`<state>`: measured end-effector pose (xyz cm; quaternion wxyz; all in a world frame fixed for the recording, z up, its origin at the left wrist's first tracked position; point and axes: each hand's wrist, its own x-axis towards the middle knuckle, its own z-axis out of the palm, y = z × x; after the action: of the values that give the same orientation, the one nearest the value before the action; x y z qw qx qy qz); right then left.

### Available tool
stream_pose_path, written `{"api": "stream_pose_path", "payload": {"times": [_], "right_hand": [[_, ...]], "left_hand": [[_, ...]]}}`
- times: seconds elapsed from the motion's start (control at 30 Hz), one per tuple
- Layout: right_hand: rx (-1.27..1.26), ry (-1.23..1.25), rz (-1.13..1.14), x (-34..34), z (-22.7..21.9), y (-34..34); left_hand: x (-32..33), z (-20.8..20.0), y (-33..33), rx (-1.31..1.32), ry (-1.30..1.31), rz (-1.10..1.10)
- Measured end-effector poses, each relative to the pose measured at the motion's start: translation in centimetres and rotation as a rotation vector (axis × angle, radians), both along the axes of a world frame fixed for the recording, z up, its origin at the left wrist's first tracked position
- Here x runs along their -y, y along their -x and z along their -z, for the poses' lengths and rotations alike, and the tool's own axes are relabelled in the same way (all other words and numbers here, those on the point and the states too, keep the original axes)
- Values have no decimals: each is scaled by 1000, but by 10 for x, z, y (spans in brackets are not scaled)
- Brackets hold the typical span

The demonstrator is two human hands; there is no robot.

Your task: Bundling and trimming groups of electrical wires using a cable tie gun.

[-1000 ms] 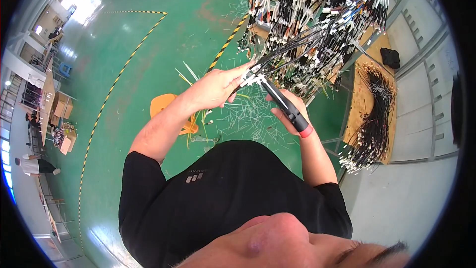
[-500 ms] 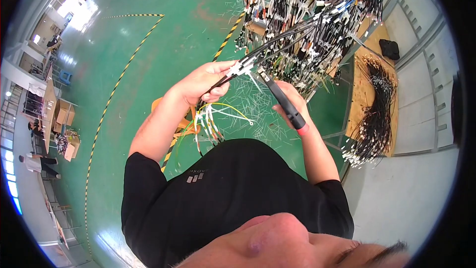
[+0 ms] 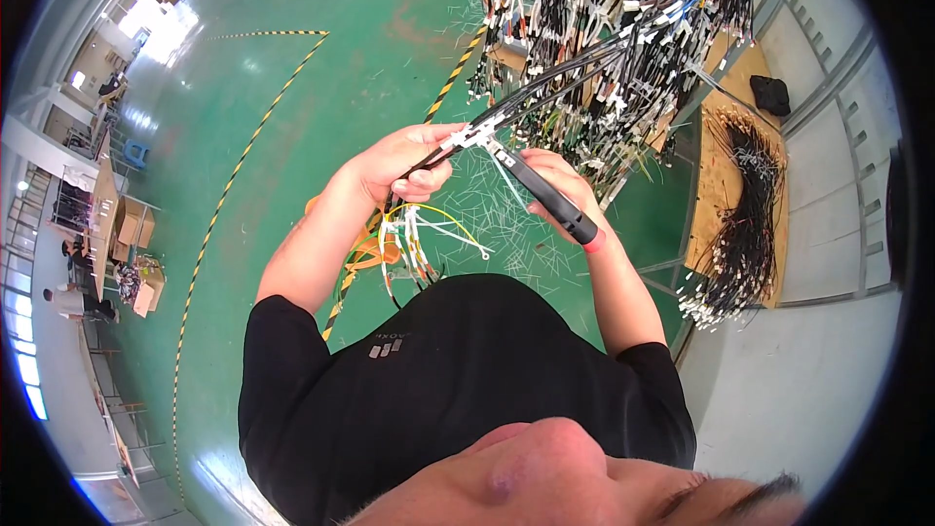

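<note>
Black cable bundle [image 3: 545,88] sits at the centre of what I am watching: a sheaf of thin black wires running from the hanging harness rack [image 3: 623,29] down to the hands, bound at one spot by a white tie [image 3: 479,133]. Compared with half a second back, I see the bundle drawn lower and nearer the chest, and the tool tip now sits right on the white tie, so I judge the trimming of that tie to be in hand rather than done. My left hand [image 3: 404,161] is curled shut around the bundle just below the tie, thumb and fingers pressed on it; loose ends with white and yellow wires [image 3: 424,234] hang beneath it. My right hand [image 3: 555,180] is closed on the black-handled cutter [image 3: 545,197], its red end by the wrist; whether the blades are closed I cannot tell. Cut white tie scraps [image 3: 506,224] lie scattered on the green floor [image 3: 321,88] below. Further right, a wooden pallet [image 3: 716,175] carries a heap of finished black harnesses [image 3: 750,214].
</note>
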<state>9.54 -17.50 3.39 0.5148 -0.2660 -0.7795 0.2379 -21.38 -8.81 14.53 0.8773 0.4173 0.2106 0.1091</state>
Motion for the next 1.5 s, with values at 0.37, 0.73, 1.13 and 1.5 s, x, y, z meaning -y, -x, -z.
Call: {"api": "stream_pose_path", "payload": {"times": [0.37,0.73,1.13,1.5], "right_hand": [[141,110,181,34,-8,12],[-5,149,-75,42,-12,10],[-710,789,-288,13,-38,72],[-745,867,-381,-12,-69,96]], "left_hand": [[18,-12,-13,-197,-262,-50],[17,-2,-19,-263,-438,-148],[-3,128,62,-229,-563,-449],[40,275,149,-653,-778,-435]]}}
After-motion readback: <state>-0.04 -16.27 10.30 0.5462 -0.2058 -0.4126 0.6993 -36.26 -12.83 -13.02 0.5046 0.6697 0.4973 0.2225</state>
